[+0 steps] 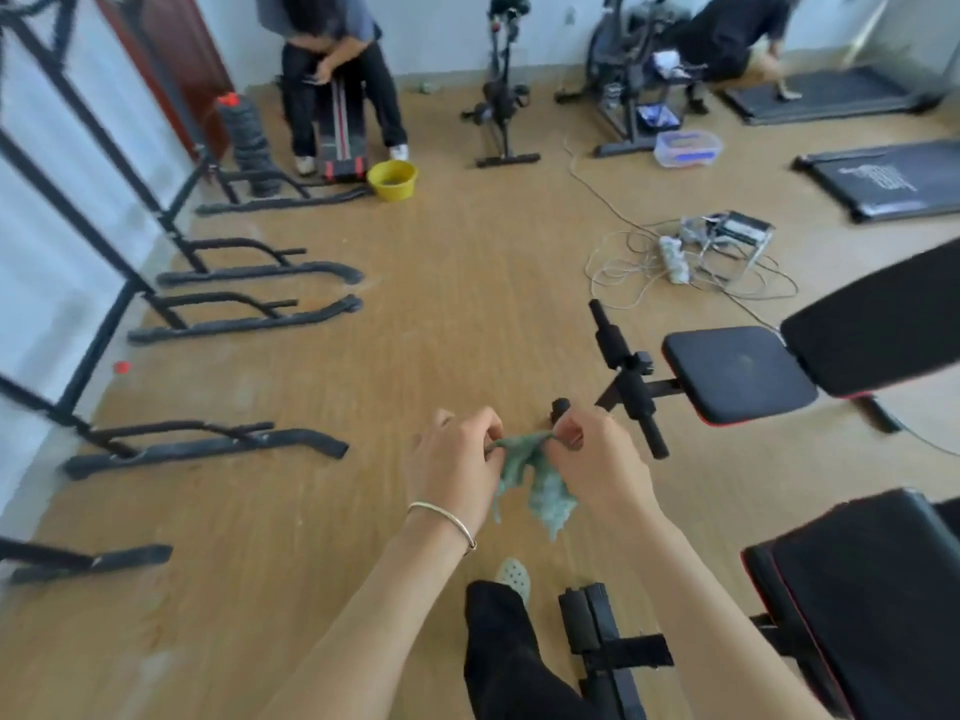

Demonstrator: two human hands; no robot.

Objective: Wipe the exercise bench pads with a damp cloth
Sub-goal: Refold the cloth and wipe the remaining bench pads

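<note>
A green cloth hangs in front of me, stretched along its top edge between both hands. My left hand pinches its left corner and my right hand pinches its right corner. To the right stands a black exercise bench with a red-trimmed seat pad and a raised back pad. Its black foam leg rollers stick out just beyond my right hand. A second bench pad lies at the lower right, close to my right forearm.
A yellow basin sits on the wooden floor far ahead, near a seated person. Black rack feet line the left side. Loose cables and a power strip lie beyond the bench. Exercise bikes, treadmills and another person are at the back.
</note>
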